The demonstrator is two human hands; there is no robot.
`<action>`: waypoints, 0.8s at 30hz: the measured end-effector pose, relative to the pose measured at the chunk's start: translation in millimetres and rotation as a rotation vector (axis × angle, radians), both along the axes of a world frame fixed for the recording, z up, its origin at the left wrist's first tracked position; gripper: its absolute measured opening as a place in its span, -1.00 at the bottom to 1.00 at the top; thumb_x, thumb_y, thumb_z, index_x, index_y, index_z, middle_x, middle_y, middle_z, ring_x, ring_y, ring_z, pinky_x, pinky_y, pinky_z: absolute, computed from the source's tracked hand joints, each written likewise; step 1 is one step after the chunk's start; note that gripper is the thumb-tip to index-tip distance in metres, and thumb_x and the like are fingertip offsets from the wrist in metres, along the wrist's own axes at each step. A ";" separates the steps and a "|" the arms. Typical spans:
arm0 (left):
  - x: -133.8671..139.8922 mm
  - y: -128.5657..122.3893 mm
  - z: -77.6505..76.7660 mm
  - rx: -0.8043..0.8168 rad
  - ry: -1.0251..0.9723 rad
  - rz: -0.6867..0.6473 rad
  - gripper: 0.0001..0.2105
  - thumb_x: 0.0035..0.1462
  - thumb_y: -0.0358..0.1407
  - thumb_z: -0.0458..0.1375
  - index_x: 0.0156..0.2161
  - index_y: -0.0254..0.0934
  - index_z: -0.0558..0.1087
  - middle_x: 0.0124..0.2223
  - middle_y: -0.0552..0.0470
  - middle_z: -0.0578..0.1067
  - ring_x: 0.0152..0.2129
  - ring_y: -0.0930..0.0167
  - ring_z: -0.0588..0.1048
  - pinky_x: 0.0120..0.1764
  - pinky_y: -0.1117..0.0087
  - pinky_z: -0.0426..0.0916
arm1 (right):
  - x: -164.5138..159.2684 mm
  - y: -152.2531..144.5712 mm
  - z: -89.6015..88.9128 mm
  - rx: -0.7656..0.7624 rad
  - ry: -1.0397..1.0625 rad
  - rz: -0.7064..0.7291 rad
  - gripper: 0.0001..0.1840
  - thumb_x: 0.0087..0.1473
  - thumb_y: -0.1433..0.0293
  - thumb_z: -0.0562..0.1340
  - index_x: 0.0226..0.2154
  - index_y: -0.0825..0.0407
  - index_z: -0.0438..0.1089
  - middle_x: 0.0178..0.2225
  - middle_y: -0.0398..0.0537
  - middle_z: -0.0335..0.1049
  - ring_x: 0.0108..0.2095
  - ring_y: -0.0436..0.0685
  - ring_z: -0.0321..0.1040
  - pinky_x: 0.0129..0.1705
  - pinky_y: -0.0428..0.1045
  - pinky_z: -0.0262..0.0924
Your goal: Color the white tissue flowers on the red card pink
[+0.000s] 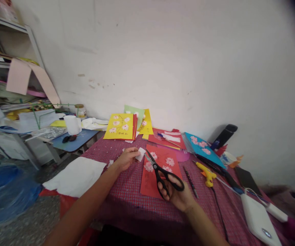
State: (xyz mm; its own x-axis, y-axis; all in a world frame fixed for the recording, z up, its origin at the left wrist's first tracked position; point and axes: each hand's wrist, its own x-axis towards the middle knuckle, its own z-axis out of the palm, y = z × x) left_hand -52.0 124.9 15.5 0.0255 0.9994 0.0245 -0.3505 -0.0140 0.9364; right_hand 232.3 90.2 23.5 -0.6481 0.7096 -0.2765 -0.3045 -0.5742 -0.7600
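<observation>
Between the thumb and fingers of my left hand (127, 159) is a small piece of white paper (140, 154). My right hand (178, 195) has its fingers through the handles of black scissors (160, 169). The blades are parted and point up and left, with their tips close to the paper; whether they touch it I cannot tell. Beneath the scissors lies a red sheet (149, 186) bearing several pink and white crumpled-paper flowers (170, 161). A dark pen (190, 181) rests just right of that sheet.
Yellow cards with flowers (119, 126) lean at the back near the wall. On the right are a yellow glue gun (207, 174) with a cord, a blue flower card (201, 148), a dark bottle (224, 136) and a white power bank (259, 218). White paper (77, 176) covers the table's left edge.
</observation>
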 end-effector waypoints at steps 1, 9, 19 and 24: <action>-0.1 -0.3 -0.2 0.001 0.009 -0.010 -0.74 0.24 -0.16 0.31 -0.28 -0.35 0.47 -0.33 0.08 0.52 -0.44 0.51 0.47 -0.34 0.43 0.41 | 0.0 0.2 0.1 -0.001 0.006 0.000 -0.40 -0.11 0.05 0.55 -0.10 0.06 0.58 -0.43 -0.02 0.59 -0.57 0.03 0.40 -0.61 -0.14 0.11; -0.7 -3.8 -2.6 0.019 0.098 -0.122 -0.75 0.20 -0.18 0.34 -0.24 -0.37 0.50 -0.31 0.05 0.53 -0.42 0.50 0.48 -0.31 0.42 0.42 | -1.9 0.8 -11.3 -0.030 0.047 0.031 -0.43 -0.07 0.06 0.51 -0.08 0.06 0.55 -0.43 0.00 0.59 -0.55 0.06 0.42 -0.59 -0.13 0.07; -1.4 -3.3 -6.3 0.049 0.168 -0.165 -0.73 0.23 -0.14 0.31 -0.29 -0.35 0.47 -0.34 0.08 0.51 -0.44 0.50 0.46 -0.29 0.40 0.41 | -8.8 1.9 -12.0 -0.046 0.073 0.015 -0.46 -0.07 0.08 0.51 -0.11 0.05 0.55 -0.44 -0.03 0.58 -0.57 0.04 0.40 -0.60 -0.14 0.05; -2.9 -3.5 -5.8 0.055 0.148 -0.125 -0.73 0.22 -0.14 0.32 -0.26 -0.35 0.48 -0.32 0.07 0.51 -0.42 0.49 0.46 -0.29 0.40 0.40 | -16.4 3.1 -9.7 -0.040 0.089 0.001 -0.48 -0.08 0.08 0.53 -0.14 0.05 0.55 -0.47 -0.07 0.53 -0.60 -0.02 0.33 -0.62 -0.17 0.01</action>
State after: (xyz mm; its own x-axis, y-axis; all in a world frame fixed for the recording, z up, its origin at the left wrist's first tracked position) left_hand -54.8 121.4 9.7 0.1568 0.9855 0.0654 -0.2114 -0.0312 0.9769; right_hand 215.9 93.3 13.9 -0.6720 0.6984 -0.2463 -0.3689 -0.6041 -0.7064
